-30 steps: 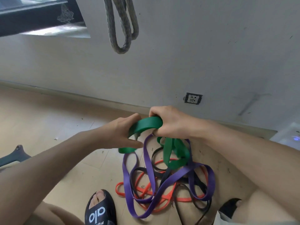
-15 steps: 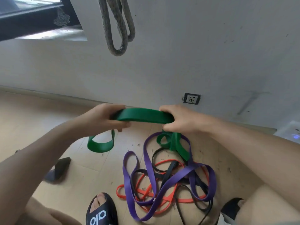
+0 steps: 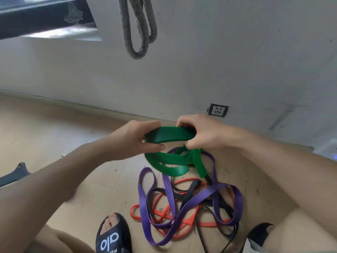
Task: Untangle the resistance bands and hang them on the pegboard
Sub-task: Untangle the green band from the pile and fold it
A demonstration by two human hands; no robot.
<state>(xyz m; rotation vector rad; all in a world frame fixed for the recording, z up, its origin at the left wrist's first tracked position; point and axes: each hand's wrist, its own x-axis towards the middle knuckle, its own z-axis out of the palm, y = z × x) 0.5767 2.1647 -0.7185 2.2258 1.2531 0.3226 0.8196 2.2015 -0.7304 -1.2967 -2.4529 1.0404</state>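
Note:
Both hands hold a wide green resistance band [image 3: 170, 136] above the floor. My left hand [image 3: 135, 138] grips its left end and my right hand [image 3: 204, 133] pinches its right end, a short stretch taut between them. The rest of the green band droops in loops below the hands. Under it, on the floor, lies a tangle: a purple band [image 3: 184, 207], a thin orange band [image 3: 162, 214] and a black band [image 3: 189, 193] woven through each other. No pegboard is in view.
A grey braided rope loop [image 3: 135, 31] hangs on the white wall above. A wall socket [image 3: 218, 110] sits low on the wall. My slippered foot [image 3: 112, 234] is near the tangle, another foot [image 3: 260, 232] at right. A dark object [image 3: 12, 175] lies at left.
My left hand has moved back right toward the right hand, shortening the stretch of green band between them. The loose green loop now hangs under the hands over the tangle.

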